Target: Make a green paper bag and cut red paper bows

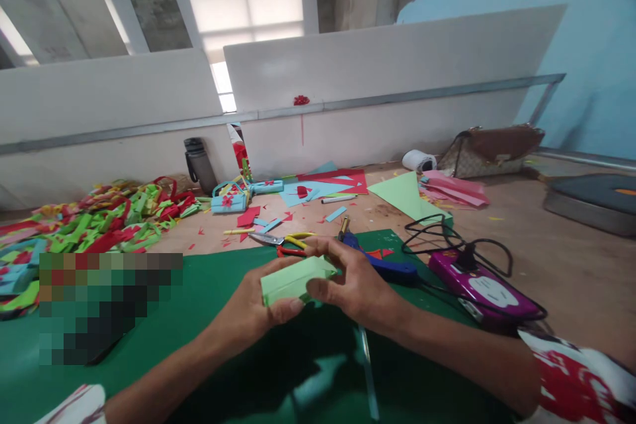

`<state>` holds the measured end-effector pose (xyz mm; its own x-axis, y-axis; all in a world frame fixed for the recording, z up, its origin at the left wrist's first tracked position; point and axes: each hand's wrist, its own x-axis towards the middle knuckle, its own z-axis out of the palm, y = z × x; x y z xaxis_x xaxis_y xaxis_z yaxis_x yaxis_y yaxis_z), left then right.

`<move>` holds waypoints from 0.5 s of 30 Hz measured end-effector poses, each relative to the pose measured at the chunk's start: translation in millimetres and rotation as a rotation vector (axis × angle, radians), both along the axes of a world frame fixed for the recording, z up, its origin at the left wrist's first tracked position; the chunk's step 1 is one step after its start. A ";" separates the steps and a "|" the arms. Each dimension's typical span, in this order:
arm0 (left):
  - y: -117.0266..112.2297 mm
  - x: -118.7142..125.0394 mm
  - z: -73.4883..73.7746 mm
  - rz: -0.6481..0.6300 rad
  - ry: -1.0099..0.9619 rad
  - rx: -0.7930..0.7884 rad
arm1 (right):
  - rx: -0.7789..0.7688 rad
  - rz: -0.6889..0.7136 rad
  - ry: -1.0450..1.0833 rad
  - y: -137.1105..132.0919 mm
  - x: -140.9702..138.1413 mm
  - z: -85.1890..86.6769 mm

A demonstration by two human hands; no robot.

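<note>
A folded light-green paper box (pixel 293 280) is held between both hands above a green mat (pixel 209 278). My left hand (pixel 263 295) grips its left end, thumb along the lower edge. My right hand (pixel 345 275) closes on the right end, where pointed paper flaps show, with its thumb on the near side. Just beyond the hands lie scissors (pixel 271 238) with yellow and red handles. Beside my right hand is a blue glue gun (pixel 392 269), its cord leading right. A thin clear stick (pixel 368 371) lies on the mat below.
A purple power strip (pixel 489 288) with black cables sits right. Red and blue paper scraps (pixel 248 216), small blue paper bags (pixel 229 203) and green paper sheets (pixel 397 192) lie farther back. Left are a colourful paper pile (pixel 124 215) and a dark bottle (pixel 200 165). A handbag (pixel 497 149) stands back right.
</note>
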<state>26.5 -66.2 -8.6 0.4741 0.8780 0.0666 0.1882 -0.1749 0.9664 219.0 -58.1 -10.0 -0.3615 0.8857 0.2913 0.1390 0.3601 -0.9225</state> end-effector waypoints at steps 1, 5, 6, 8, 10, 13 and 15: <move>-0.2 2.7 -0.3 0.001 0.002 -0.013 | -0.007 -0.021 0.019 1.5 -2.0 -1.1; -1.3 8.4 2.1 0.055 0.035 0.029 | -0.054 -0.061 0.106 5.7 -5.9 0.0; -1.6 8.4 3.5 0.057 0.032 0.037 | -0.083 -0.068 0.132 6.3 -6.2 1.0; -1.9 6.7 6.1 0.044 -0.009 0.022 | -0.172 -0.079 0.216 7.8 -6.3 3.1; -1.7 3.3 7.2 0.024 -0.098 -0.015 | -0.278 -0.079 0.341 9.9 -5.7 5.0; -1.4 -2.5 5.2 -0.006 -0.249 -0.049 | -0.356 -0.049 0.482 13.7 -3.6 8.2; -1.4 -5.4 3.1 -0.032 -0.335 -0.057 | -0.362 0.001 0.522 15.4 -1.4 10.5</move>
